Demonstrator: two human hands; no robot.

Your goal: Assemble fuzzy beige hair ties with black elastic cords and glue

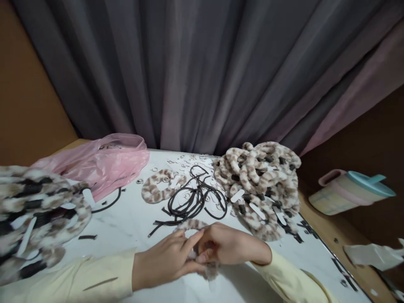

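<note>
Low in the middle of the view, my left hand (167, 260) and my right hand (230, 244) meet over a spotted furry ring (193, 224). Both are closed on it, the left gripping from the left side and the right pinching at its right side. My fingers cover much of the ring, so any small part between them is hidden. Just beyond lies a tangled bundle of black cords (186, 206). A second furry ring (153, 187) with a white tag rests flat behind the cords, to the left.
Heaps of tagged furry rings stand at right (265, 168) and left (67, 231). Behind the left heap sits a pink plastic bag (123, 158). Small metal-looking rings (192, 160) are scattered at the back. Right of the white table stands a lidded tumbler (337, 200); a grey curtain (189, 75) hangs behind.
</note>
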